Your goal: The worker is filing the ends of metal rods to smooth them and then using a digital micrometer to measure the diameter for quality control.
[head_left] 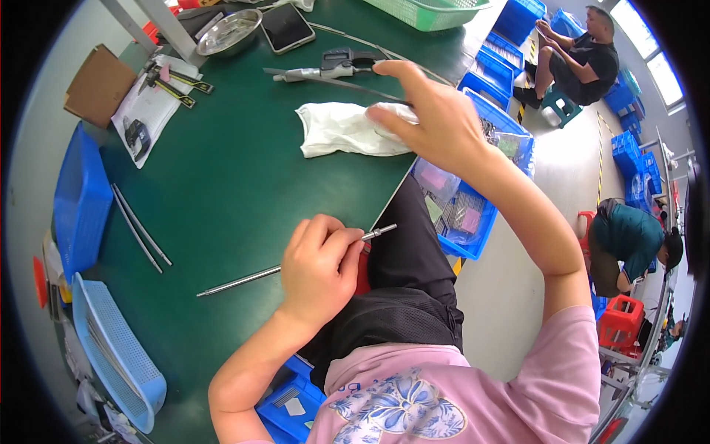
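My left hand (319,263) is closed around a slim metal rod (240,283), which lies slantwise above the green tabletop. The rod's stepped, collared end sticks out past my fingertips on the right. Farther up, my right hand (433,111) hovers by the table's right edge, thumb and index finger spread apart. Beneath its thumb is a crumpled white cloth (336,132). A digital micrometer (344,65) rests just beyond the cloth. Between them a thin metal strip (355,89) runs toward my right palm; its far end is hidden by the hand.
Two thin rods (138,226) lie at left near a blue bin (80,200) and a light-blue basket (122,348). Calipers (174,85), a phone (287,28) and a metal bowl (229,33) sit at the back. Blue crates (481,240) stand right of the table; two people are beyond.
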The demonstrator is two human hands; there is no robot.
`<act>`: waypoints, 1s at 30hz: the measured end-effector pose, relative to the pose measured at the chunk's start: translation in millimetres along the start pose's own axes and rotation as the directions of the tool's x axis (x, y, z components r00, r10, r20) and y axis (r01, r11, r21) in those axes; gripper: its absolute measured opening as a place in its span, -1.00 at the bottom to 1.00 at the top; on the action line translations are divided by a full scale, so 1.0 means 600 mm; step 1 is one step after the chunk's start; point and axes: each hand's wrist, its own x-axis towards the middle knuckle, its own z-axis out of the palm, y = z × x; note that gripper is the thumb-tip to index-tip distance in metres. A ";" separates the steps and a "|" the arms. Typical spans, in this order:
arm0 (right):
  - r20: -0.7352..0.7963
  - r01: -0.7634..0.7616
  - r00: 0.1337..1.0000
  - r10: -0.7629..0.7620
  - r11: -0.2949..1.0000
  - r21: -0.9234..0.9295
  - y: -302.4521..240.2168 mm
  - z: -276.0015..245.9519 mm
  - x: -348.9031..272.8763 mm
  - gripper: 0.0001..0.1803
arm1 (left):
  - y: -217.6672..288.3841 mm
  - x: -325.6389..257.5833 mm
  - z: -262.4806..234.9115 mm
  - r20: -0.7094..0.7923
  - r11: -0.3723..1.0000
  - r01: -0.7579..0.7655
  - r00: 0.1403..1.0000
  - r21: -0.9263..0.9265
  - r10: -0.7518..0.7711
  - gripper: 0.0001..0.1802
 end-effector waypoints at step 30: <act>0.116 -0.391 0.880 0.461 0.566 0.726 -0.144 0.098 -0.299 -0.85 | -0.005 0.007 0.004 0.043 0.990 -0.137 0.990 0.032 0.136 -0.79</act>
